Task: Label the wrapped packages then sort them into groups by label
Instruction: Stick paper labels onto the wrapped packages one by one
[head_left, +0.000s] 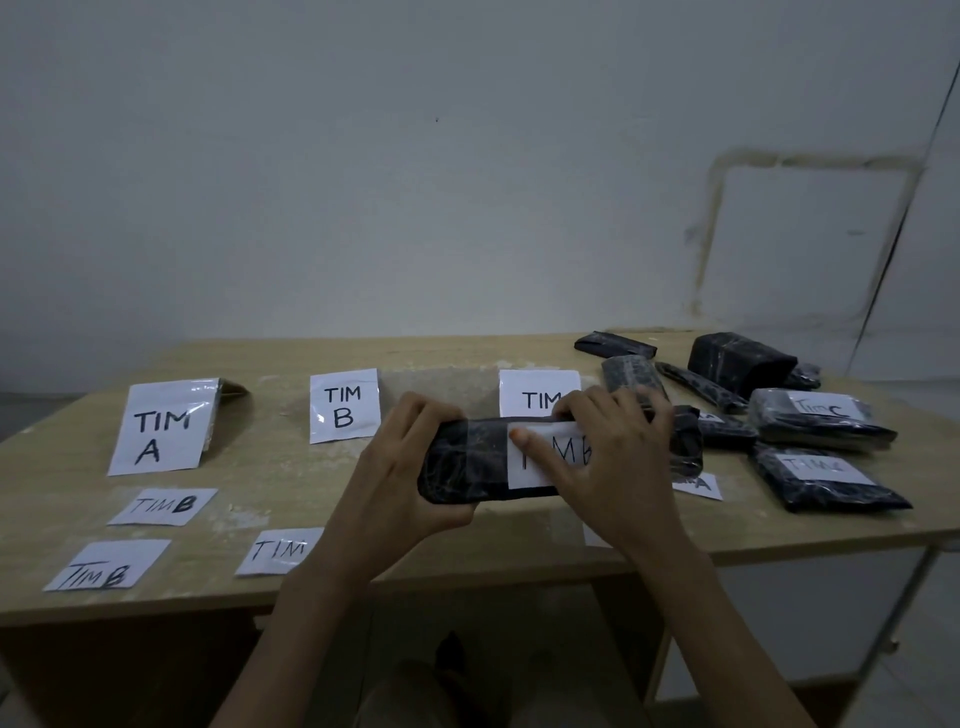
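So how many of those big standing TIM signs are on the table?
3: TIM A sign at the left, TIM B sign in the middle, and a third sign further right, its letter hidden behind the hands.

Dim, bluish light — soft focus, wide-angle edge bending.

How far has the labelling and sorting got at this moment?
Done: two packages on the right carry TIM C labels. In hand: the left hand holds a package while the right hand presses on a TIM B label. Left: several unlabelled packages, loose labels, and all sorting by the standing signs.
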